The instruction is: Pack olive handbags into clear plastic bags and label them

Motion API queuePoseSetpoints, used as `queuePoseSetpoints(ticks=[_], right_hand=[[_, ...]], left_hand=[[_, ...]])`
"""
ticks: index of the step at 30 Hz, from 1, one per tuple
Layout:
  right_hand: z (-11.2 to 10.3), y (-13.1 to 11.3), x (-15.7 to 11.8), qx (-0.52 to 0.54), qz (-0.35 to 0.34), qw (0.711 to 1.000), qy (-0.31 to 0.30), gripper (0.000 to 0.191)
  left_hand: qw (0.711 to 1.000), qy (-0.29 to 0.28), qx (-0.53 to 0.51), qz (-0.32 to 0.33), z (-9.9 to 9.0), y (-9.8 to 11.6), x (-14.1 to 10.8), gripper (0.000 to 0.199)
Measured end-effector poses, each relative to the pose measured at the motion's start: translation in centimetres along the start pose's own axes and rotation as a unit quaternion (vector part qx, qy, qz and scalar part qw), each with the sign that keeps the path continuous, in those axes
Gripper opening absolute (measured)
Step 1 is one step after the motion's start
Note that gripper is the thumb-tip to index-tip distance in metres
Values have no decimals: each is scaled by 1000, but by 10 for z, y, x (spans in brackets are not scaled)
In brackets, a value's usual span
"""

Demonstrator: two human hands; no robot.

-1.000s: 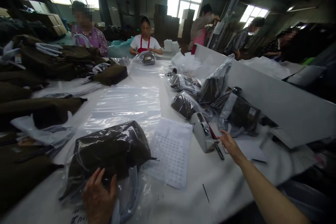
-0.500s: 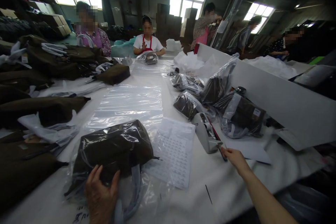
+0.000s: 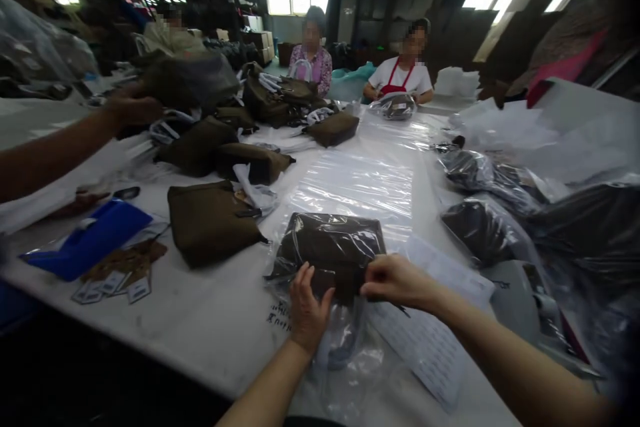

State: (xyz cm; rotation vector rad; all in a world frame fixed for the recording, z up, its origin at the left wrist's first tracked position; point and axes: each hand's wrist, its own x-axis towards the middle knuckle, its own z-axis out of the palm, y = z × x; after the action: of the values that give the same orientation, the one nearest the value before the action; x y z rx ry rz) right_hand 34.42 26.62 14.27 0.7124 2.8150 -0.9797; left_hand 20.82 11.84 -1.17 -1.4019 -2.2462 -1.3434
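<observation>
A dark olive bag sealed in clear plastic lies flat on the white table, right in front of me. My left hand presses on its lower edge. My right hand pinches the same edge a little further right, and a thin dark tip shows beneath its fingers, too small to identify. A sheet of printed labels lies under and beyond my right wrist. Loose clear plastic trails from the bag towards me.
Unwrapped olive bags and a blue folder with paper tags lie to the left. A co-worker's arm reaches in there. Wrapped bags and a tape dispenser sit to the right, and seated co-workers face me.
My view has swung left. My right hand has left the tape dispenser and now grips the wrapped bag beside my left hand. The bag looks flatter and squarer, and a co-worker's arm has appeared.
</observation>
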Motion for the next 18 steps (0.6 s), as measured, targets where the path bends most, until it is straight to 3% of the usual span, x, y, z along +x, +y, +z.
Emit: queuePoseSetpoints(ticks=[3, 6, 8, 10, 12, 16, 18], right_hand=[[30, -44, 67, -194, -63, 976, -72, 18], [48, -57, 99, -270, -20, 961, -59, 15], [46, -53, 108, -301, 24, 953, -29, 36], [33, -42, 112, -318, 65, 946, 5, 61], [13, -24, 111, -324, 106, 940, 35, 71], [-27, 28, 81, -317, 202, 920, 113, 65], [-33, 59, 44, -318, 187, 913, 176, 54]], left_hand=[[1000, 1, -17, -7, -3, -1, -3, 57], [1000, -4, -14, -18, -5, -2, -4, 56], [1000, -12, -1, -17, -5, -3, -4, 55], [999, -38, 21, 0, -4, -3, -2, 50], [995, -80, 56, 38, -2, -5, 1, 45], [977, -131, 114, 124, 1, -8, 13, 47], [976, -124, 114, 134, -7, -8, 19, 47]])
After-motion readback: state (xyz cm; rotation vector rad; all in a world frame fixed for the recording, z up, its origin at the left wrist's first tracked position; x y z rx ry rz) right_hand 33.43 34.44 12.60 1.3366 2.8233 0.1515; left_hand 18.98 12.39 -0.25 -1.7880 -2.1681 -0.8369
